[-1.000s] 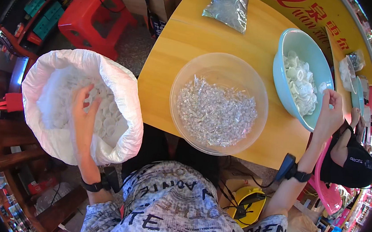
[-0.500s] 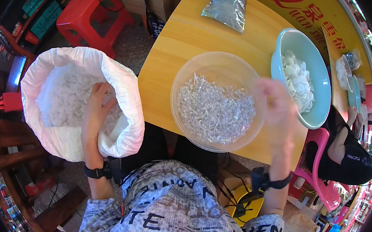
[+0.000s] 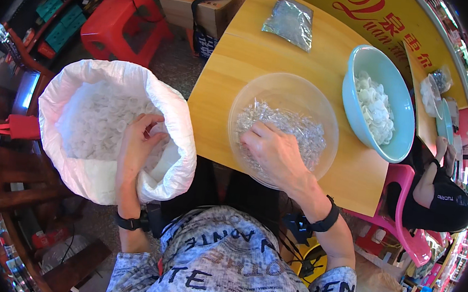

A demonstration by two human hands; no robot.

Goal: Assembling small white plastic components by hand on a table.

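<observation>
My left hand (image 3: pixel 140 140) is inside a white woven sack (image 3: pixel 174 98) with its rolled rim. Its fingers and thumb are curled together, apparently round one of the small white plastic pieces (image 3: pixel 101 122) that fill the sack. My right hand (image 3: pixel 275 153) reaches into a round translucent tub (image 3: pixel 327 146) on the table, fingertips down among many small clear plastic pieces (image 3: pixel 308 136). Those fingers are bunched together, and what they pinch is hidden beneath the hand. Right of the tub stands a light blue basin (image 3: pixel 353 109) holding a heap of white pieces (image 3: pixel 373 106).
The wooden table (image 3: pixel 238 45) carries a sealed silvery plastic bag (image 3: pixel 289 24) at its far side. A red stool (image 3: pixel 124 25) and a cardboard box (image 3: pixel 205 11) stand beyond the sack. To the right, another person (image 3: pixel 432 193) sits near a pink chair (image 3: pixel 401 218).
My right hand has moved left and down, from between basin and tub into the clear pieces. My left hand stays in the sack, its fingers now drawn together. The view has shifted slightly.
</observation>
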